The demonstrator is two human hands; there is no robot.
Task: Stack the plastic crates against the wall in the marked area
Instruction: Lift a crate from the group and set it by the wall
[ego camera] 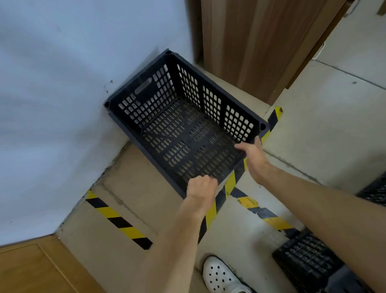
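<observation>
I see both hands on the crate (182,124) near rim: left hand (201,188) clenched over it, right hand (253,157) grasping. I'd push it square to the wall (63,85), inside the tape (119,222).

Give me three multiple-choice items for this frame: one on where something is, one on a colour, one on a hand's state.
1. Where does the black perforated plastic crate stand?
A. against the pale wall
B. in the doorway
C. on a shelf

2. Which colours has the striped floor tape?
A. red and white
B. yellow and black
C. plain blue

3. What is the left hand doing?
A. hanging free
B. lying flat on the floor
C. gripping the crate's near rim

Answers: 1 A, its far side lies along the wall; 2 B, the stripes alternate yellow and black; 3 C, its fingers curl over the rim, as does the right hand.
</observation>
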